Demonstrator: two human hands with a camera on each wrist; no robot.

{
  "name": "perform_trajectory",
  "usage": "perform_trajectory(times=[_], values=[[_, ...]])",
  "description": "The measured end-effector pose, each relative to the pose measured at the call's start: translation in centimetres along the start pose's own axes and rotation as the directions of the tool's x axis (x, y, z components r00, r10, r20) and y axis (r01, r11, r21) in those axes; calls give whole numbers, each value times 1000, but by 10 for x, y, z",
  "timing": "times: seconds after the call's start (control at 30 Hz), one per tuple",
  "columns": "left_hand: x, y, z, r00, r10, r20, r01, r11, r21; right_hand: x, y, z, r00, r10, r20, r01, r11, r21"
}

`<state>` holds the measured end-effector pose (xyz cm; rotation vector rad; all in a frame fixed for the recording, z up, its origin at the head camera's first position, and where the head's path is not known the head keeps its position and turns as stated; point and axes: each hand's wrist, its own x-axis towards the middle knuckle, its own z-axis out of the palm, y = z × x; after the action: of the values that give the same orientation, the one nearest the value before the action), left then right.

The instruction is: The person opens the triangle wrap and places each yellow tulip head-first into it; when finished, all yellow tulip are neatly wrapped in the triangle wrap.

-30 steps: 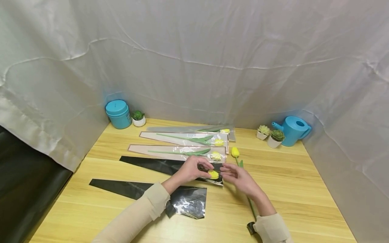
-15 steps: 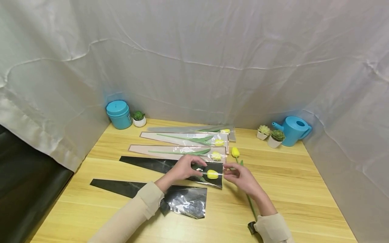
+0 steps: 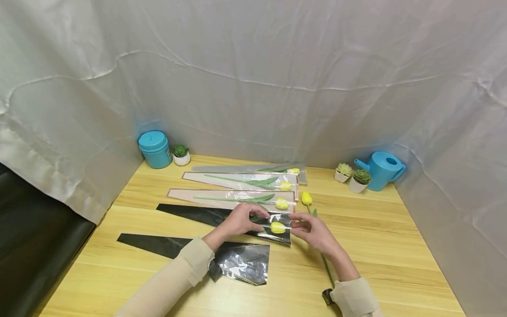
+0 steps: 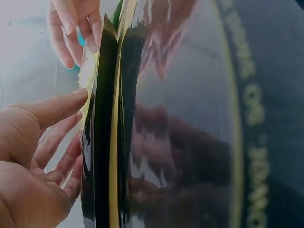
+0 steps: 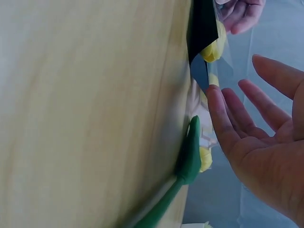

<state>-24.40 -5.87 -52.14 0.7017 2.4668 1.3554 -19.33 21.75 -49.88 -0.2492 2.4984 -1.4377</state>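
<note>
In the head view a yellow tulip (image 3: 277,227) lies inside a black flower sleeve (image 3: 198,214) with a clear front. My left hand (image 3: 241,220) is over the sleeve, its thumb tip right at the film beside the bloom and its fingers loosely bent. At the wide end of the sleeve is my right hand (image 3: 313,231); in the right wrist view its fingers (image 5: 228,128) reach up near the sleeve's edge, thumb held apart. Another yellow tulip (image 3: 306,198) lies under the right forearm, its stem running toward a black band near the cuff.
A second black sleeve (image 3: 249,262) lies nearer, partly under the left forearm. Behind are pale sleeves (image 3: 233,198) holding yellow tulips. A blue canister (image 3: 153,149), a small potted plant (image 3: 181,155), two succulents (image 3: 358,180) and a blue watering can (image 3: 382,171) stand along the back.
My left hand has moved left off the bloom onto the stem side, leaving the tulip head visible within the sleeve. The right hand has stayed by the wide end, almost still.
</note>
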Motion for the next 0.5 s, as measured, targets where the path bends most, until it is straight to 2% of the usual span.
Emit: perform_trajectory(times=[0.23,0.37,0.5], values=[[-3,3,-3,1000,-1,-6,1,1000,-17,-8,-5,-17,999,-1,-54,0,1000,-16],[-9,10,-14,1000,17,-21,-17,999,-32,-16,-2,-32,995,3,-100,-8,999,-48],[-22,18,-26,999,40,-20,-40,999,-23,-24,7,-45,990,10,-143,-26,994,-110]])
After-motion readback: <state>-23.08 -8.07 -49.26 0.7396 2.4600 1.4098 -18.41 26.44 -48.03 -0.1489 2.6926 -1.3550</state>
